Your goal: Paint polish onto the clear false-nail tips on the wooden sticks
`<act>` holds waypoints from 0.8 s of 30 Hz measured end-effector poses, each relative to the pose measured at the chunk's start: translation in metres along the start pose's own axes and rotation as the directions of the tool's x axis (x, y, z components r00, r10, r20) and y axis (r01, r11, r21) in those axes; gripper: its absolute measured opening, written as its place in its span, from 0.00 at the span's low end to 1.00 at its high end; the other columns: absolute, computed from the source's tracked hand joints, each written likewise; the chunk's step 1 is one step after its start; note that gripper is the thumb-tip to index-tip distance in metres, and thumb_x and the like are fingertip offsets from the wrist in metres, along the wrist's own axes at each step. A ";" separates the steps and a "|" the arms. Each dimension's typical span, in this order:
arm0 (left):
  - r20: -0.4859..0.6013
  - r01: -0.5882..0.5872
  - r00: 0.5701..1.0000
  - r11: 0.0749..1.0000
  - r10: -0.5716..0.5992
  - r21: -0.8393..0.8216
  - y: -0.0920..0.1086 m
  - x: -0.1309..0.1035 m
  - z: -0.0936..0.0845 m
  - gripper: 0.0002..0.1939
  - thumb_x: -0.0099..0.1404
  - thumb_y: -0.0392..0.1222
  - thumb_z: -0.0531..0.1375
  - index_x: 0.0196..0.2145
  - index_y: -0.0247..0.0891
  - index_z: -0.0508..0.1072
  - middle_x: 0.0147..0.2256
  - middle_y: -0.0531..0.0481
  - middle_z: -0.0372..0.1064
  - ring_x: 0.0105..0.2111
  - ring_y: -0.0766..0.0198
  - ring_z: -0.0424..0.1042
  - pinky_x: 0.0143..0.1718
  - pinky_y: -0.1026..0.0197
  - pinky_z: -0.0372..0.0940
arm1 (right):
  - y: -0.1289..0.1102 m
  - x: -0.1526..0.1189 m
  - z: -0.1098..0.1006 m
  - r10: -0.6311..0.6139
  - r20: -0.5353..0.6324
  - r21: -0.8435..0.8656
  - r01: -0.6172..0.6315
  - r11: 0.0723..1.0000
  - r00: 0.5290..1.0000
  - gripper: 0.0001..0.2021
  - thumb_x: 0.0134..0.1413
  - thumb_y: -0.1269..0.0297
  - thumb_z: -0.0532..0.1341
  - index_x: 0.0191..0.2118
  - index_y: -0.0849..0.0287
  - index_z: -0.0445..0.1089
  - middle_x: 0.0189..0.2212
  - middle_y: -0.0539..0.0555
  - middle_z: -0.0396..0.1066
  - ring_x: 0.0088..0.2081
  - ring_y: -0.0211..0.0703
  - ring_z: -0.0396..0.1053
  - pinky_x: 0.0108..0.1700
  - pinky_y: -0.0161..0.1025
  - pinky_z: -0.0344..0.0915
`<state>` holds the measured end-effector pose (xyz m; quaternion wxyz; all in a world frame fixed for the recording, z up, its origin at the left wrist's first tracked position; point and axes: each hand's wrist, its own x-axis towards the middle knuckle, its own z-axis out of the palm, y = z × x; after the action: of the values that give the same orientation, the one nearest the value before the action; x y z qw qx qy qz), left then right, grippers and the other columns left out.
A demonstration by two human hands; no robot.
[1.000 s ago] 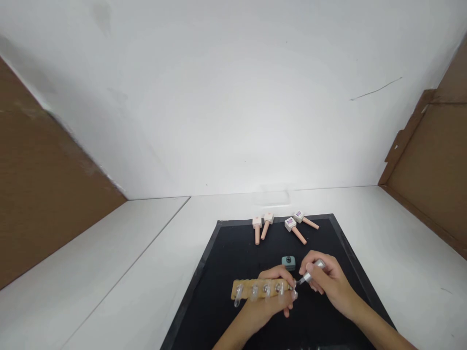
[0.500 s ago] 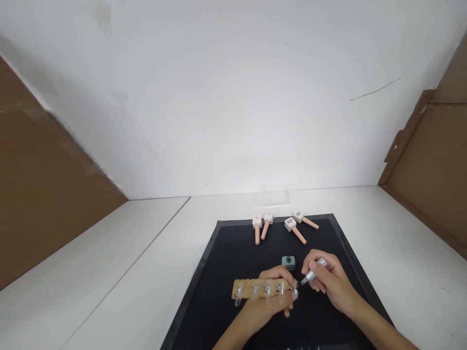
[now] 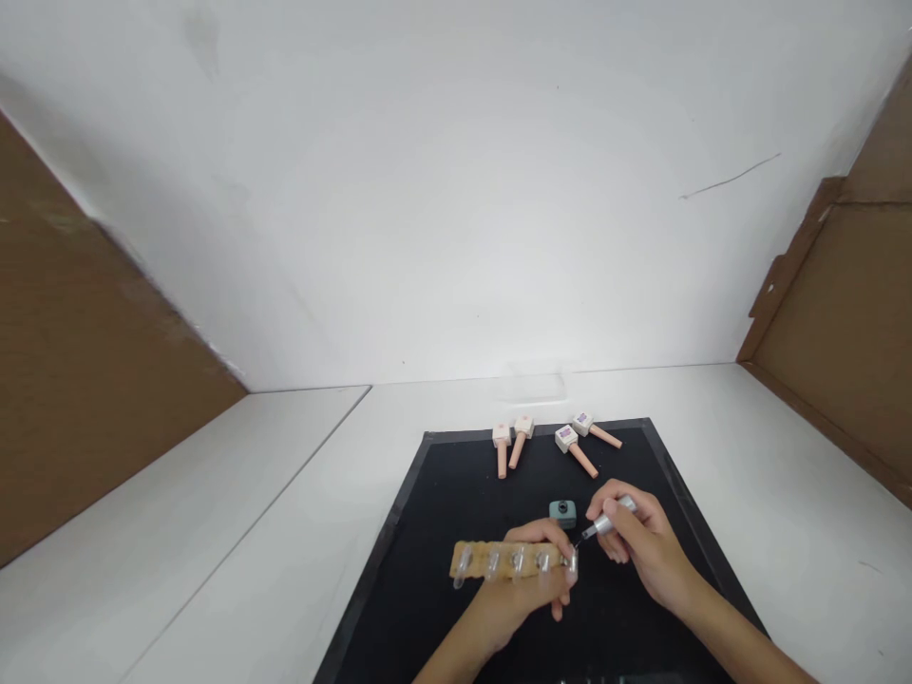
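My left hand (image 3: 527, 570) is closed around a tan nail-tip display strip (image 3: 484, 560), which carries several clear false nails along its length. The clear nail at the strip's right end (image 3: 572, 566) sits by my left fingertips. Between my right hand's (image 3: 637, 532) thumb and fingers is a silver-capped nail polish brush (image 3: 609, 518), tilted down to the left. The brush tip is at or very near that end nail; contact is too small to tell. Just behind my left hand stands an uncapped teal polish bottle (image 3: 562, 513).
Two white bottles with peach caps (image 3: 502, 446) lie at the back of the black mat (image 3: 442, 484). Two more with purple labels (image 3: 576, 446) lie to their right. Behind the mat is a clear flat piece (image 3: 534, 385) on the white table. Brown cardboard panels (image 3: 841, 332) flank both sides.
My right hand has brought the brush slightly left and up, to the end nail. The strip has turned or shifted a little, so its nails look shorter.
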<state>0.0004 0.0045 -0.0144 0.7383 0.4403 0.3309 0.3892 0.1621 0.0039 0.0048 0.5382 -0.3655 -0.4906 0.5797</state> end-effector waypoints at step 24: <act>0.005 0.023 1.000 1.000 -0.023 0.016 0.003 -0.002 0.001 0.21 0.38 0.47 0.73 0.21 0.33 0.67 0.16 0.57 0.63 0.14 0.75 0.62 0.12 0.73 0.58 | -0.004 -0.001 0.002 0.027 -0.003 0.080 -0.026 0.996 1.000 0.21 0.50 0.44 0.62 0.25 0.60 0.66 0.10 0.39 0.47 0.14 0.31 0.45 0.20 0.33 0.47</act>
<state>-0.0006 0.0037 -0.0107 0.7402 0.4431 0.3372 0.3769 0.1611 0.0026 0.0087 0.5457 -0.3511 -0.4610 0.6053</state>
